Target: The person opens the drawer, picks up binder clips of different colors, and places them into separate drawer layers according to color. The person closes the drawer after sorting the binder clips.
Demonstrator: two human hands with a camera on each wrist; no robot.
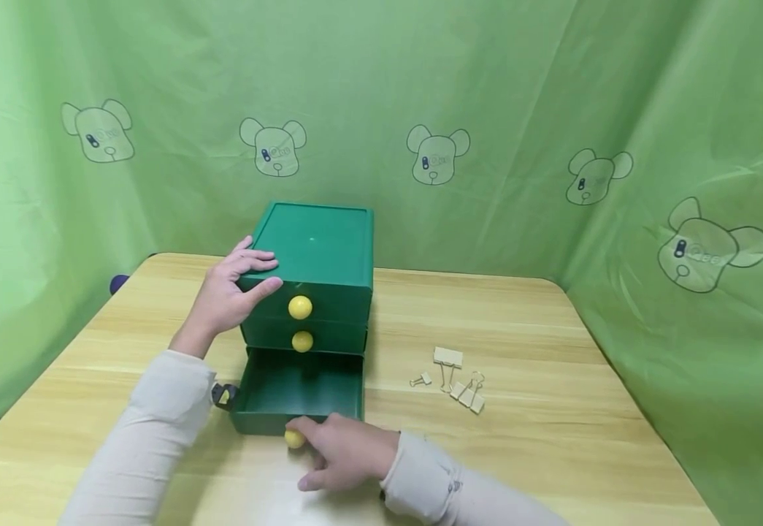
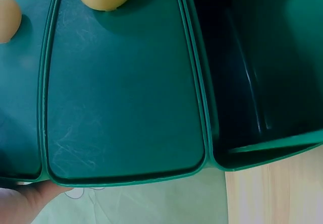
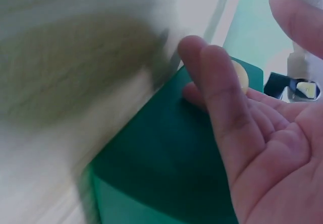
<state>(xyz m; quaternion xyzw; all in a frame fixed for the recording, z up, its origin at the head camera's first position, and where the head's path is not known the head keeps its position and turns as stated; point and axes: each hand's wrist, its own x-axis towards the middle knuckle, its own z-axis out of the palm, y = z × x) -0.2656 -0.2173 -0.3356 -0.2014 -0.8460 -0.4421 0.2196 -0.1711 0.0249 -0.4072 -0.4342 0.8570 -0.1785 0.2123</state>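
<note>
A green cabinet (image 1: pixel 315 245) with yellow ball knobs stands on the table. Its bottom drawer (image 1: pixel 298 383) is pulled out, with no contents visible inside. My left hand (image 1: pixel 226 292) rests at the cabinet's upper left corner, fingers over the top and thumb along the front edge. Low at the front, my right hand (image 1: pixel 348 453) has its fingers against the bottom drawer's yellow knob (image 1: pixel 294 438), the thumb held apart from it. In the right wrist view, extended fingers partly cover this knob (image 3: pixel 241 76). The two upper drawers are closed.
Right of the cabinet lie several pale binder clips (image 1: pixel 448 357), including a small one (image 1: pixel 426 378). Wrist cameras are strapped on, the left one (image 1: pixel 225 395) beside the pulled-out drawer. Green printed curtain (image 1: pixel 355 95) surrounds the wooden table (image 1: pixel 499 314).
</note>
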